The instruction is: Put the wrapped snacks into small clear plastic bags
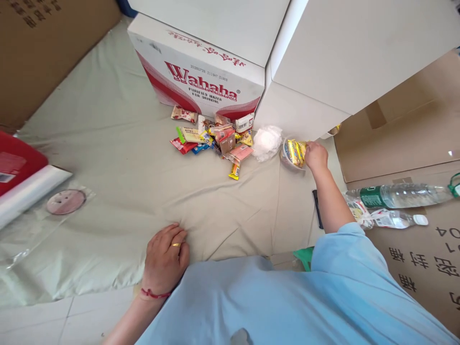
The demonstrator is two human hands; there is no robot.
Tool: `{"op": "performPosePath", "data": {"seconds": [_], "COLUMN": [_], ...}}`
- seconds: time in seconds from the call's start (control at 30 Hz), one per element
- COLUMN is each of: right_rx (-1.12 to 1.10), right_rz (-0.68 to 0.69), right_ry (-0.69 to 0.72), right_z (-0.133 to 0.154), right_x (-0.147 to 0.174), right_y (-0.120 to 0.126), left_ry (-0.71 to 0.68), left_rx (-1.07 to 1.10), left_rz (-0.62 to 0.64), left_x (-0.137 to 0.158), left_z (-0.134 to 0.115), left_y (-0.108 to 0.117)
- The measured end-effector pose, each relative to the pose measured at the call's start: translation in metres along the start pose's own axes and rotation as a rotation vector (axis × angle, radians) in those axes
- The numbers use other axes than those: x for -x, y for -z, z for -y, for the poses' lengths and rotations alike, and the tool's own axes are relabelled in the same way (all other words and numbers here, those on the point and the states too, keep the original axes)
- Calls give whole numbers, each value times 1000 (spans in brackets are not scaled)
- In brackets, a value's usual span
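Observation:
My right hand (316, 157) reaches to a round clear plastic tub (284, 162), its fingers closed on a yellow-wrapped snack packet (304, 148) at the tub's right side; the fingertips are partly hidden. More yellow packets (294, 152) stand side by side in the tub. Left of it lies a crumpled white plastic bag (266, 143). A loose pile of wrapped snacks (227, 139), in red, pink, green, blue and yellow, spreads further left. My left hand (166, 254) rests palm down on the beige cloth (230, 206), fingers loosely bent, holding nothing.
Behind the snacks stands a Wahaha water carton (204, 72), beside white boxes (305, 110). A large bottle (409, 195) and a smaller one (398, 219) lie at right on cardboard (431, 167). A dark phone-like object (317, 210) lies under my right forearm. At left is a red package (17, 160).

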State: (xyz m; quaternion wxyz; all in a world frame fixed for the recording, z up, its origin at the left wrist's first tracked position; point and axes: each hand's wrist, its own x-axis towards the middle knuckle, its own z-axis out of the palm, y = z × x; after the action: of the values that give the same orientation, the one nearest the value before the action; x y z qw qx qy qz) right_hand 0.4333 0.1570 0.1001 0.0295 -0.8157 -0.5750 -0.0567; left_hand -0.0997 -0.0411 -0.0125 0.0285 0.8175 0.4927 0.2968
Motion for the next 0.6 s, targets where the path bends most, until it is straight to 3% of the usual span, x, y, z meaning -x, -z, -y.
{"op": "performPosePath", "data": {"seconds": [0.1, 0.2, 0.33, 0.47, 0.6], "right_rx": [-35, -125, -223, -182, -195], "right_rz": [-107, -179, -39, 30, 101], "right_ry": [22, 147, 363, 389, 353], "right_z": [14, 40, 93, 141, 157], "right_x": [7, 16, 29, 29, 24], "right_y": [10, 20, 17, 0, -6], "left_ry": [13, 46, 38, 26, 42], "left_rx": [13, 28, 37, 36, 96], "left_rz": [7, 13, -5, -4, -26], "left_x": [2, 4, 5, 2, 3], "left_z": [0, 1, 1, 1, -1], "left_y": [-2, -3, -5, -4, 1]}}
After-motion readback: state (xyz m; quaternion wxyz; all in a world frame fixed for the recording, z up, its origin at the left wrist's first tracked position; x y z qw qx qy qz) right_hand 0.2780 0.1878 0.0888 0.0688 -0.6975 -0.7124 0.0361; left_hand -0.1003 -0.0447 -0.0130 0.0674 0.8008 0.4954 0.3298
